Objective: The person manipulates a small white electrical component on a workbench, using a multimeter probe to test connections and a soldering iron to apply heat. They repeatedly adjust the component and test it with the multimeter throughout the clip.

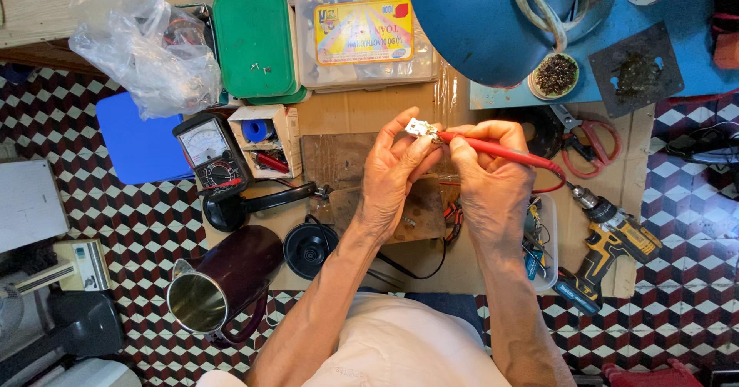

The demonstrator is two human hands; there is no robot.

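My left hand (396, 173) pinches a small white metal part (420, 128) between thumb and fingers, held up over the brown board (331, 160). In my right hand (493, 179) is a red test probe (500, 152), gripped like a pen with its tip touching the part. The probe's red lead (556, 178) curves off to the right. An analog multimeter (212, 152) lies to the left of my hands on the cardboard mat.
A dark electric kettle body (223, 283) and its round black base (310, 250) lie at the lower left. A cordless drill (608, 245) rests at the right, red-handled scissors (589, 145) above it. Plastic boxes (362, 37), a green lid (252, 41) and a blue lamp shade (481, 21) stand at the back.
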